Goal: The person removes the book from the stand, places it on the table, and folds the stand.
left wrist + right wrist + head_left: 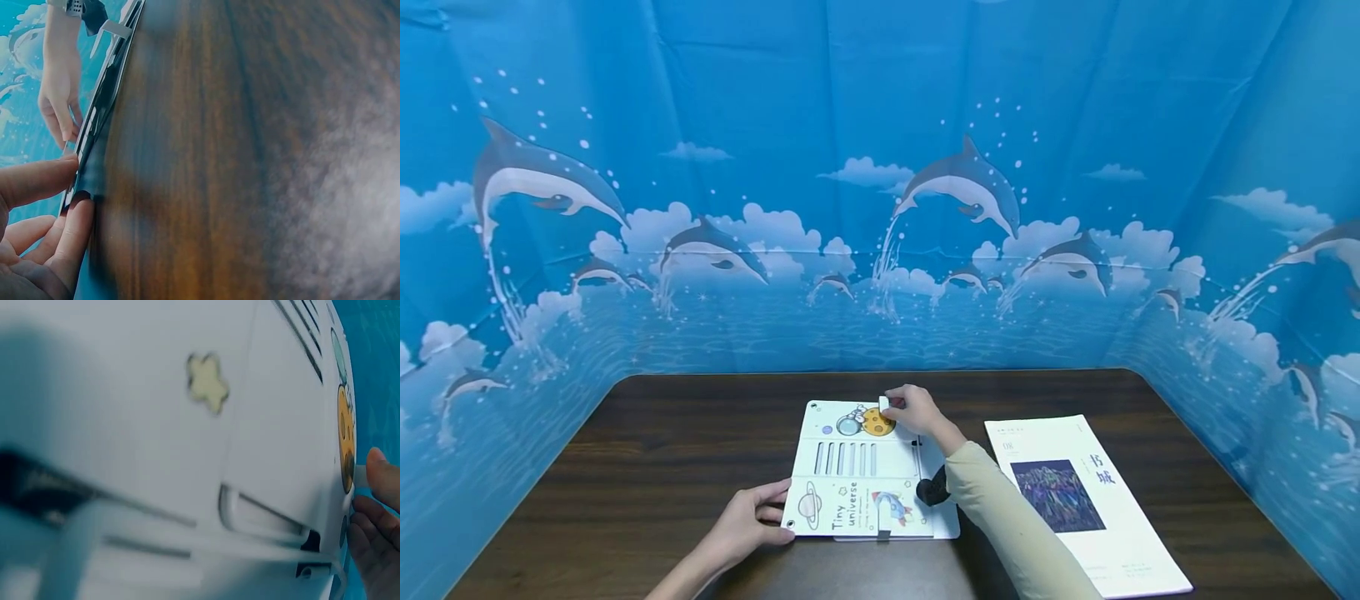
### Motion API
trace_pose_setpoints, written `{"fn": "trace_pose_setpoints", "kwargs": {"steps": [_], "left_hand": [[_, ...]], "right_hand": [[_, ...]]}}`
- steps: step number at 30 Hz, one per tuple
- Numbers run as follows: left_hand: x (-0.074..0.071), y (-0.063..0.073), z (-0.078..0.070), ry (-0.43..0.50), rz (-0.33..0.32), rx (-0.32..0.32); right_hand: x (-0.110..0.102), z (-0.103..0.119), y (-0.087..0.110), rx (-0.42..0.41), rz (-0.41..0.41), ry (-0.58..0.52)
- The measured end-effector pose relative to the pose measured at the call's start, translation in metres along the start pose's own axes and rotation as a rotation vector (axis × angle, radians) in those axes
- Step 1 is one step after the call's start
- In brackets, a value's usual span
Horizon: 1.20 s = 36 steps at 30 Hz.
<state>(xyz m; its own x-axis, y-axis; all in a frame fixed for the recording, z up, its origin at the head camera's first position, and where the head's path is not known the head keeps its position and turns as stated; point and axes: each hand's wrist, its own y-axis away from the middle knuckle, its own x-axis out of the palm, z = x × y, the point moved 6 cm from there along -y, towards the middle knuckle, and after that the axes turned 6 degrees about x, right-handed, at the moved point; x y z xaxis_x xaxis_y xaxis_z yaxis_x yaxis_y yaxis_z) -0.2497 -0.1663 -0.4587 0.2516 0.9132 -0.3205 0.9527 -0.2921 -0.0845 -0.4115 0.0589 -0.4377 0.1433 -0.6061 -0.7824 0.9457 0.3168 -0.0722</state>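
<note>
A white folding book stand (887, 462) lies nearly flat on the table, printed with planets, a rocket and the words "Tiny universe". My left hand (741, 521) grips its near left corner, thumb and fingers on either side of the thin edge, as the left wrist view shows. At the far edge my right hand (917, 408) pinches a small white tab (361, 476) between thumb and fingers, beside the yellow planet print. The right forearm crosses over the stand's right side and hides part of it. In the right wrist view the stand's slots and a yellow star show close up.
A white magazine (1052, 492) with a dark picture on its cover lies to the right of the stand. Dark wood tabletop (647, 467) stretches to the left. A blue curtain (790, 108) with dolphins hangs behind and at both sides.
</note>
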Motion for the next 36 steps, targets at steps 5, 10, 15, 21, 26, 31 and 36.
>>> {"fn": "trace_pose_setpoints", "kwargs": {"steps": [5, 10, 15, 21, 26, 31, 36], "left_hand": [[0.001, 0.000, 0.001, -0.003, -0.007, -0.005], [0.002, -0.001, 0.000, -0.007, -0.005, -0.004], [0.000, -0.002, 0.000, -0.025, -0.006, 0.003], [-0.001, -0.001, 0.000, -0.040, 0.006, 0.009], [-0.003, -0.001, 0.000, -0.044, 0.027, 0.028], [-0.005, -0.001, -0.001, -0.036, 0.046, 0.030], [-0.007, -0.001, 0.000, -0.043, 0.050, 0.027]], "right_hand": [[0.003, 0.000, -0.003, 0.017, -0.026, 0.020], [0.003, 0.001, -0.003, 0.024, -0.044, 0.047], [0.002, 0.003, -0.002, 0.041, -0.038, 0.057], [-0.001, -0.001, 0.003, 0.106, -0.008, -0.011], [-0.015, -0.005, 0.019, 0.106, -0.005, -0.092], [-0.039, -0.007, 0.041, 0.069, -0.022, -0.110], [-0.062, -0.014, 0.065, 0.073, -0.019, -0.103]]}}
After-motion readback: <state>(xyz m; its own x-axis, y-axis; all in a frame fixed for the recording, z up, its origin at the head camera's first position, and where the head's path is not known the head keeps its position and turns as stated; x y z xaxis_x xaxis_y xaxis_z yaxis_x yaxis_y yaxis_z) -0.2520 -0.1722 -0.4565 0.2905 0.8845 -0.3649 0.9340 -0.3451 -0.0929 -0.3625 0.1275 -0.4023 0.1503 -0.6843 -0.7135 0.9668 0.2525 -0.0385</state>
